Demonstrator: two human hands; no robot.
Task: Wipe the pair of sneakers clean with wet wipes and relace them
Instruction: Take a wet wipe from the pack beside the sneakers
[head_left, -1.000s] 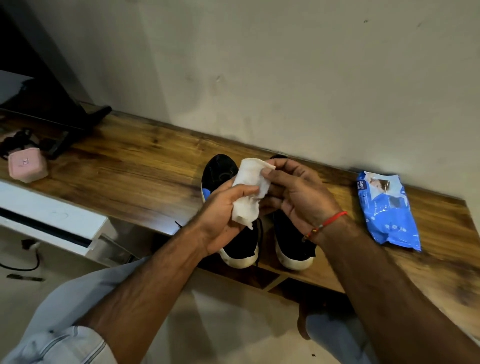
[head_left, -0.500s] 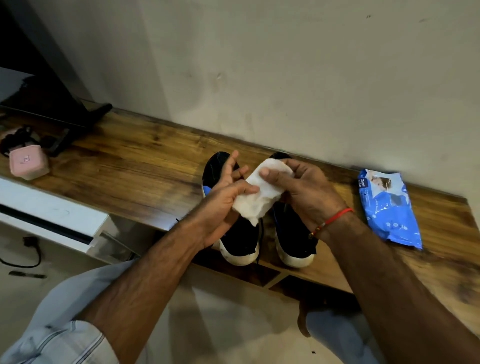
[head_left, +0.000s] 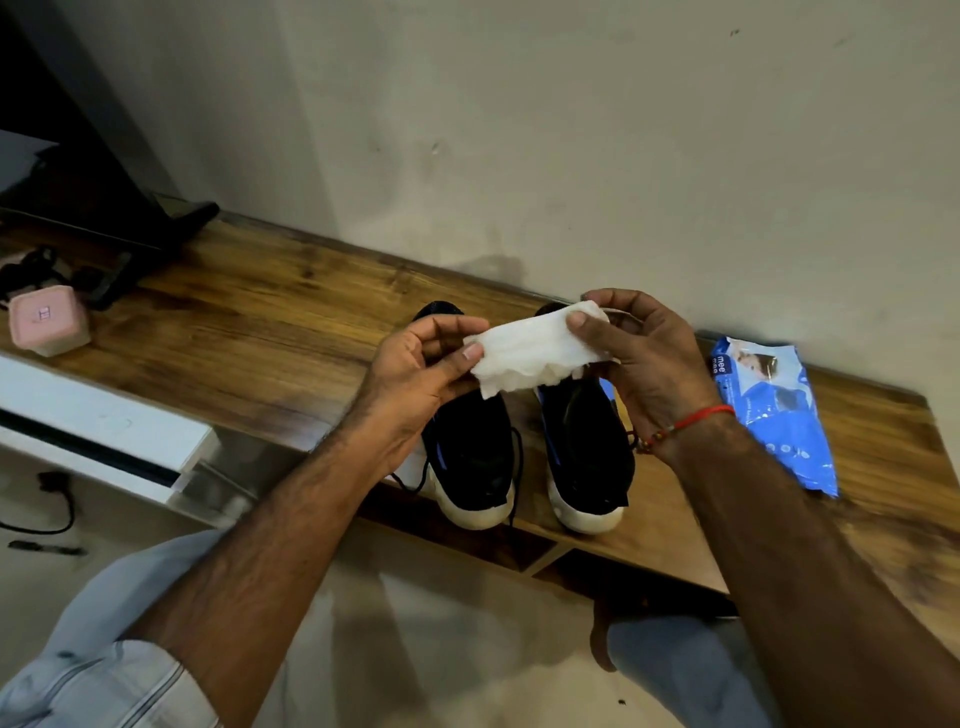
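Observation:
Two black sneakers with white soles stand side by side on the wooden bench (head_left: 270, 332), the left sneaker (head_left: 470, 457) and the right sneaker (head_left: 584, 447), with loose black laces beside them. Above them I hold a white wet wipe (head_left: 535, 353) stretched between both hands. My left hand (head_left: 421, 374) pinches its left end and my right hand (head_left: 639, 358) pinches its right end. The hands hide the far ends of both sneakers.
A blue pack of wet wipes (head_left: 774, 415) lies on the bench to the right of the sneakers. A pink box (head_left: 49, 322) and a black stand (head_left: 130, 234) sit at the left end. The wall runs right behind the bench.
The wipe was bunched between my hands; now they have moved apart and pulled it out into a wide strip above the sneakers.

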